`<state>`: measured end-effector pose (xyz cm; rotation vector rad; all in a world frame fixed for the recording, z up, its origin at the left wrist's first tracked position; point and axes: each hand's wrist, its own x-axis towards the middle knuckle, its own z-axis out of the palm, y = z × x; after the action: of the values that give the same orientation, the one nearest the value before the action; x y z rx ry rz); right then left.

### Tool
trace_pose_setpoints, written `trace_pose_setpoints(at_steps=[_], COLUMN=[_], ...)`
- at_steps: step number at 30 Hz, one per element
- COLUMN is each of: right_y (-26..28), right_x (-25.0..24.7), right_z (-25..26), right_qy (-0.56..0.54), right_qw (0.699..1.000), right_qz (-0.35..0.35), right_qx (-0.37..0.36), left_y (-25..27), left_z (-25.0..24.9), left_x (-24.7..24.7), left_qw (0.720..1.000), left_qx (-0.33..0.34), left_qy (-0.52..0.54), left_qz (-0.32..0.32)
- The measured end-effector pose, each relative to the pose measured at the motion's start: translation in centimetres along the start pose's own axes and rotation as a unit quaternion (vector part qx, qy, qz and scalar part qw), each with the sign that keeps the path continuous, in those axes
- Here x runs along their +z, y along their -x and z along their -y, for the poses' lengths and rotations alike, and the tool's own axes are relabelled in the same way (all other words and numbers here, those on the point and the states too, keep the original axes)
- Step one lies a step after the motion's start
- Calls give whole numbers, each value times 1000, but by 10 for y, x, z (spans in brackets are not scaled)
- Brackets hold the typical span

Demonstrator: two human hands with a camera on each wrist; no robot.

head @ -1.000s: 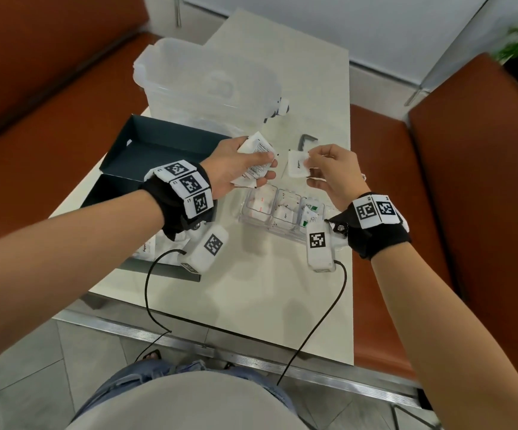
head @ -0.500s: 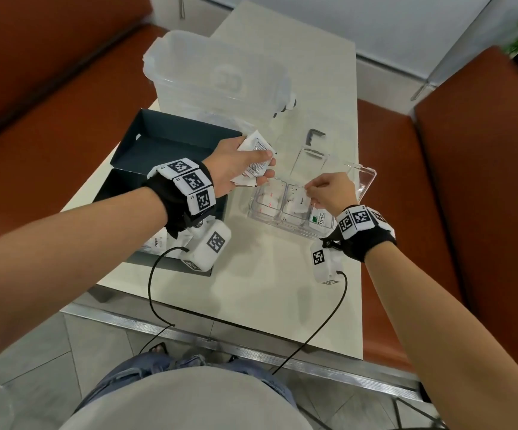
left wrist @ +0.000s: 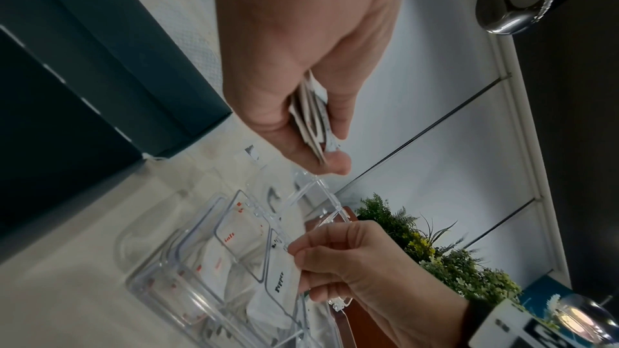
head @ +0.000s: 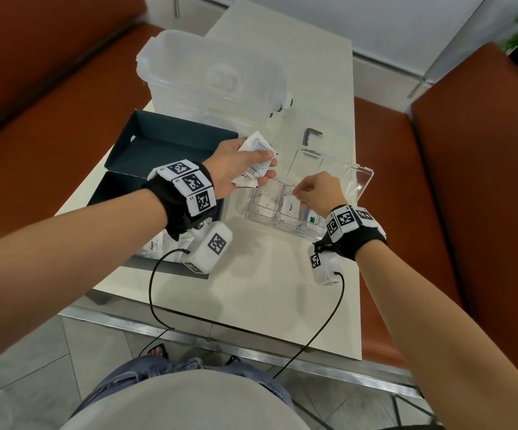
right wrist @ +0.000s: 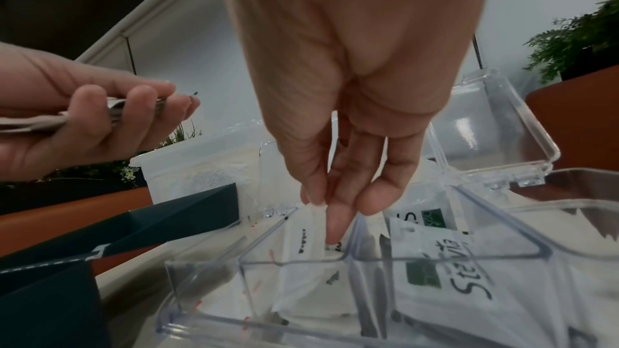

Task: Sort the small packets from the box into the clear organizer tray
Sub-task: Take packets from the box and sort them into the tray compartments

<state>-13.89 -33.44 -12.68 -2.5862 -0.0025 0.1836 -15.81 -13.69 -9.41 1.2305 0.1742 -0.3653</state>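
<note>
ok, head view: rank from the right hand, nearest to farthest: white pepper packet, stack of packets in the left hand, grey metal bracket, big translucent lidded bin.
1. White pepper packet: in the tray's middle compartment, at the right hand fingertips.
2. Stack of packets: to its left, held by the left hand.
3. Grey metal bracket: beyond the tray.
4. Translucent lidded bin: far left.

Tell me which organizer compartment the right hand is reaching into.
The middle compartment, holding the Pepper packets, between the salt section and the Stevia one; the right hand's fingertips dip inside.

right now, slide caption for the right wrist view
Right hand lowers a pepper packet into the clear organizer tray's middle compartment.
</note>
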Motion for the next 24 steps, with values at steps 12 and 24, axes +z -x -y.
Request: trace_pose_setpoints(at_steps=[12,24], right_y=[-2,-6], right_x=[-8,-11], right_z=[8,2], right_qy=[89,53], right_qw=[991,997], right_qz=[103,43], right_qx=[-5,26], left_y=[-3,-3], left_z=[-1,-4], left_x=[1,-3], left_qw=[1000,1000], left_qx=[-9,-5], left_qy=[4,2], left_qz=[-4,-10])
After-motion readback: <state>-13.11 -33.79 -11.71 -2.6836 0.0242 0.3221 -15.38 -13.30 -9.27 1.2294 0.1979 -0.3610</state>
